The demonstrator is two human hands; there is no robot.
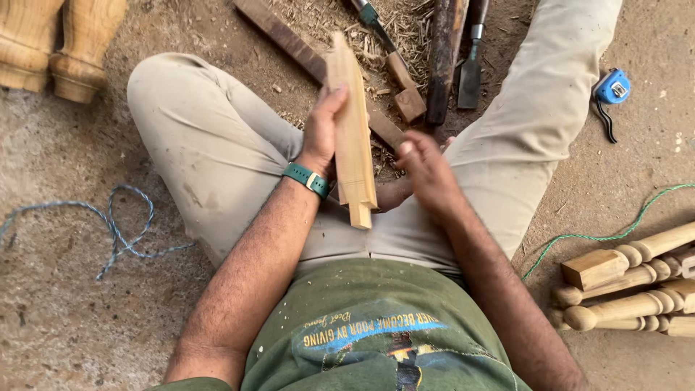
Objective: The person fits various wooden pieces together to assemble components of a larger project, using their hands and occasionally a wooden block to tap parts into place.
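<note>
Left hand [322, 130] is clamped around the wood piece [351, 134], fingers curled behind it and thumb pressed on the near edge, holding it up in the centre of the frame. The piece stands nearly upright, tilted a touch, its notched tenon end pointing down toward the lap. A green watch [308, 179] sits on that wrist, forearm running down to the lower left.

Right hand [427, 170] sits just beside the piece, right of centre, back of the hand toward us, fingers loosely curled; whether it grips anything I cannot tell. Its forearm slants to the lower right.

The person sits on a dirt floor [58, 304], legs in pale trousers spread out, green shirt at the bottom edge. Between the knees, at the top centre, lie shavings, a chisel [470, 72], a mallet [394, 69] and a dark plank [304, 54]. A blue tape measure [612, 87] rests at the upper right, a blue rope [119, 232] on the left, a green cord [615, 232] on the right. Turned legs [58, 43] stand upper left; turned spindles [637, 289] are stacked lower right.
</note>
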